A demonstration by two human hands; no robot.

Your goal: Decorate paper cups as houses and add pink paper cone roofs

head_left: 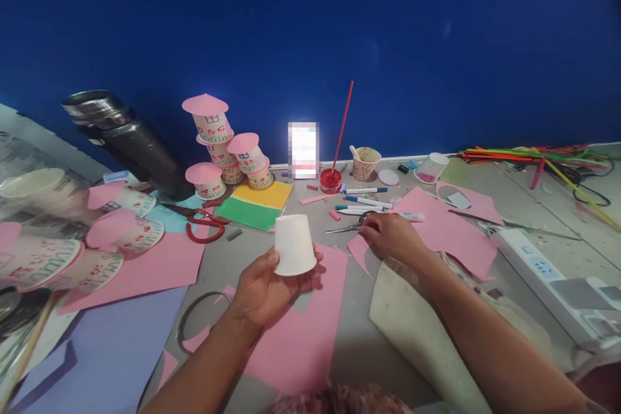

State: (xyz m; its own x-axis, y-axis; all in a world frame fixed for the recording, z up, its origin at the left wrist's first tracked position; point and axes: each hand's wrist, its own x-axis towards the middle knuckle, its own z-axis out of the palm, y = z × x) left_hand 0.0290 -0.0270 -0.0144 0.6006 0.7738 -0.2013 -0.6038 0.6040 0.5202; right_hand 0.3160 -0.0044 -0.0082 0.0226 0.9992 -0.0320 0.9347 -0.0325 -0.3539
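Observation:
In my left hand [264, 288] is a plain white paper cup [294, 246], held upside down with its wide rim at the bottom. The fingers and thumb close round it from below and the side. My right hand [392, 236] is on the table with curled fingers at the handles of a pair of small scissors [345, 228], whose blades point left. Beneath the cup lies a cut sheet of pink paper [310, 336]. Several cups with pink cone roofs and drawn windows, flowers and grass form a stacked tower [213, 126] at the back left.
Red-handled scissors [206, 226], a black flask [136, 149] and more decorated cups [129, 233] are on the left. Marker pens [369, 202], a red jar with a stick [330, 181] and a patterned cup [366, 165] stand behind. A power strip [548, 272] lies right.

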